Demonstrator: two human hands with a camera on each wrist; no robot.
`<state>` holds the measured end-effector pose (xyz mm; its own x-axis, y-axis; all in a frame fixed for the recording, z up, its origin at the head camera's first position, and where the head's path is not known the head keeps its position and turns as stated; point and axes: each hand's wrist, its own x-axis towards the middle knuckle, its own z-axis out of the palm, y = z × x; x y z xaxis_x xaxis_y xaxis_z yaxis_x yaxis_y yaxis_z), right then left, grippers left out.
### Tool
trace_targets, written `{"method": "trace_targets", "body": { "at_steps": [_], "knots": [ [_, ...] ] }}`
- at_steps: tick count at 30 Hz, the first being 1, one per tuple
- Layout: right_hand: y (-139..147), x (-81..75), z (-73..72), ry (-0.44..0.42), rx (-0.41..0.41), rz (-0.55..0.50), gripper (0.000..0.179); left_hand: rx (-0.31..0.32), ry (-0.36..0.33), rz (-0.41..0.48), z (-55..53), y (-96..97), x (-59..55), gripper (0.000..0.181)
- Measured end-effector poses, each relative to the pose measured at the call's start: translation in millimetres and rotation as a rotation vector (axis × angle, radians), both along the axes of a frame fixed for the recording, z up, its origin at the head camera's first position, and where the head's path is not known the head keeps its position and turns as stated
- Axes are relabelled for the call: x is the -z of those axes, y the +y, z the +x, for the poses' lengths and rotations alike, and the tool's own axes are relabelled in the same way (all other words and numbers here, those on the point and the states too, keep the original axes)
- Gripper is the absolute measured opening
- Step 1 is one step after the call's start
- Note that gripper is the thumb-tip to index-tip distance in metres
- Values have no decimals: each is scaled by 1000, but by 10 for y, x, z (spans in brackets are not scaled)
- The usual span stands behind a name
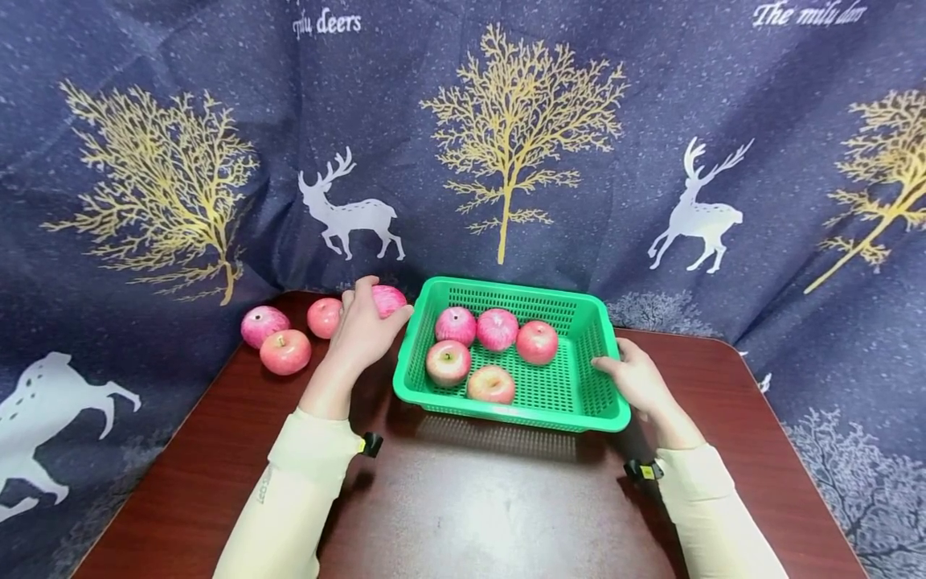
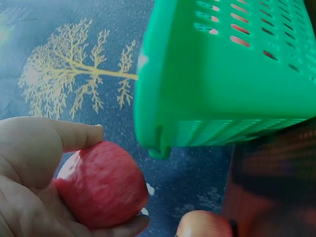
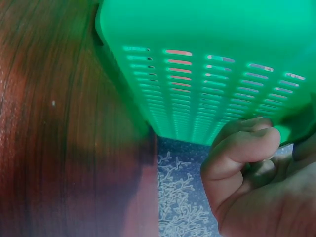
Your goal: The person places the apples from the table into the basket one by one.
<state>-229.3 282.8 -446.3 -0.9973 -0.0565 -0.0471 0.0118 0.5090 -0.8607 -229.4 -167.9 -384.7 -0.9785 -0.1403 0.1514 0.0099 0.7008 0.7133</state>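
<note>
My left hand (image 1: pixel 366 330) grips a pinkish-red apple (image 1: pixel 388 301) just outside the left end of a green plastic basket (image 1: pixel 506 414). In the left wrist view, thumb and fingers curl round that apple (image 2: pixel 106 185), beside the basket's rim. Several apples lie inside the basket, among them a pale one (image 1: pixel 491 386) at the front and a red one (image 1: pixel 537 343) toward the middle. At the basket's right end, my right hand (image 1: pixel 644 384) holds the rim, thumb over the inside. The right wrist view shows its fingers (image 3: pixel 247 153) curled against the slotted wall.
Left of the basket, three more apples lie on the brown wooden table (image 1: pixel 463 498): a striped one (image 1: pixel 264 326), a yellowish-red one (image 1: pixel 285 352) and a red one (image 1: pixel 324 318). A dark blue cloth (image 1: pixel 448 161) printed with deer and trees hangs behind the table.
</note>
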Motion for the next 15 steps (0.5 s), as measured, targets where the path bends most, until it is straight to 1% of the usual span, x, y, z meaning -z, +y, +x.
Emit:
{"method": "trace_targets", "body": {
  "at_steps": [6, 10, 15],
  "knots": [
    [-16, -13, 15, -11, -3, -20, 59, 46, 17, -39, -4, 107, -152, 79],
    [-16, -26, 17, -13, -8, -16, 61, 81, 14, -71, 0, 188, -247, 80],
    [3, -2, 4, -12, -13, -18, 60, 134, 24, -115, 8, 295, -347, 81]
  ]
}}
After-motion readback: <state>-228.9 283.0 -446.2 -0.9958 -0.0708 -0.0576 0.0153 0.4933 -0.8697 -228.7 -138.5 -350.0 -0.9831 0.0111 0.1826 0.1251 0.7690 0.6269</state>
